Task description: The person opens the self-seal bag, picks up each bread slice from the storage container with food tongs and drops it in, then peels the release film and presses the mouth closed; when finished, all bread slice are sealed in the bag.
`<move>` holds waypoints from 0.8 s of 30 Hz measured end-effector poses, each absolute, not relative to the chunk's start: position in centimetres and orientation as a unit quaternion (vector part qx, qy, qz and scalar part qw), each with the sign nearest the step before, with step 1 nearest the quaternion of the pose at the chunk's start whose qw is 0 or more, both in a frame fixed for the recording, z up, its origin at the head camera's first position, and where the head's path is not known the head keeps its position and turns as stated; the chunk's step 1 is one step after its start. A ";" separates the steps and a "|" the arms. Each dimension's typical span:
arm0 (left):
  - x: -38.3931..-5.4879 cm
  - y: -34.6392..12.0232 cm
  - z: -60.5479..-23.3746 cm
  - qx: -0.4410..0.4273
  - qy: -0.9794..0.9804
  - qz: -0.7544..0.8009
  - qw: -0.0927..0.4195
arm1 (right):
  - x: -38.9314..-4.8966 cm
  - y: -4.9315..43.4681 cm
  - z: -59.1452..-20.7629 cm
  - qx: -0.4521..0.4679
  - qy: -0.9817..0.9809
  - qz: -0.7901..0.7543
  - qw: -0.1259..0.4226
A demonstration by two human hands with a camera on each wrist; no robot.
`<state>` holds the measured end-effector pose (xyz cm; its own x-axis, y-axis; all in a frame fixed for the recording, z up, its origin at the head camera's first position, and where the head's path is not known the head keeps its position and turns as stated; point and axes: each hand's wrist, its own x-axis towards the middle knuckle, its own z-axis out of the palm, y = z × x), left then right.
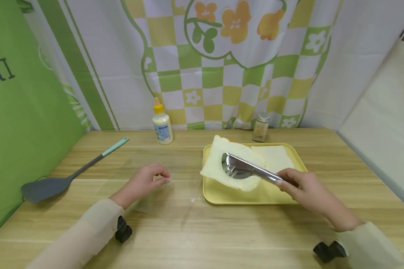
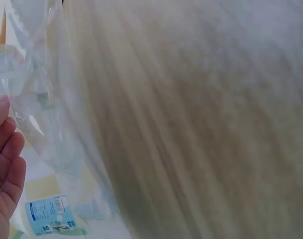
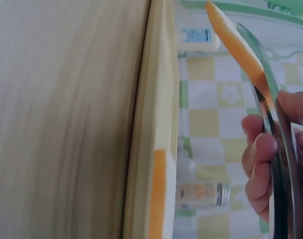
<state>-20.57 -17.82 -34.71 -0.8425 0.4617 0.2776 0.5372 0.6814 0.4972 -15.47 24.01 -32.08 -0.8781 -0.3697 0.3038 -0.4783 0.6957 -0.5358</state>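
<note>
My right hand (image 1: 311, 190) grips metal tongs (image 1: 264, 173), whose ends clamp a slice of white bread (image 1: 210, 160). That slice is held tilted above the yellow tray (image 1: 219, 198); the right wrist view shows its brown crust edge-on. A second bread slice (image 1: 278, 155) lies at the tray's back right, partly hidden behind the first. To the left of the tray, my left hand (image 1: 143, 185) pinches a clear plastic bag (image 2: 39, 109) between thumb and fingers. The bag is so transparent that its full outline cannot be made out in the head view.
A squeeze bottle with a yellow cap (image 1: 162, 129) and a small glass jar (image 1: 260, 127) stand along the back edge. On the left lies a grey spatula (image 1: 50, 186) with a mint handle. A patterned cloth (image 1: 229, 80) hangs behind the wooden table (image 1: 175, 239).
</note>
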 end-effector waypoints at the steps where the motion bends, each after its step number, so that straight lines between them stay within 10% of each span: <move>1: -20.6 -17.8 -34.7 -0.277 -0.915 -0.286 0.066 | -15.4 23.9 -31.9 0.227 -0.917 0.321 0.066; 10: -20.4 -17.3 -34.5 -0.290 -0.913 -0.274 0.085 | -15.6 22.1 -31.0 0.240 -0.886 0.384 -0.105; 24: -20.0 -17.2 -34.5 -0.309 -0.901 -0.288 0.100 | -15.9 20.7 -32.1 0.208 -0.879 0.406 -0.141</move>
<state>-20.03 -17.16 -34.46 -0.7893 0.4989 0.3579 0.6140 0.6433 0.4574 -15.90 20.73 -32.13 -0.8733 -0.4806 -0.0793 -0.2516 0.5843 -0.7715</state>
